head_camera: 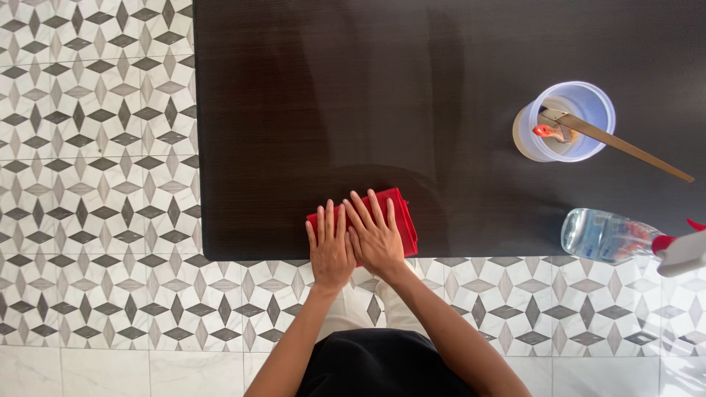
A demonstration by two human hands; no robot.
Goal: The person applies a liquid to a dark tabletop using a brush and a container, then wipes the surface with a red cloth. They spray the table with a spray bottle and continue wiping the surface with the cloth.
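A person leans over a big dark brown wooden counter (441, 88). Both hands lie flat on a folded red cloth (401, 213) that sits near the front edge of the counter. The left hand (330, 246) is flat with its fingers straight and a little apart, palm down on the left part of the cloth. The right hand (376, 234) is flat too, fingers spread a bit, pressing on the middle of the cloth. The two hands are side by side and touch each other. Neither hand pinches or grabs anything.

Far off to the right stands a clear round plastic tub (565, 121). A brush with a long thin tan handle (625, 147) sits in it and sticks out over the rim to the right. Nearer the front edge, on the right, a clear plastic spray bottle with a red and white top (610, 237) lies on its side. The floor (95, 147) has white and grey tiles with star and diamond shapes.
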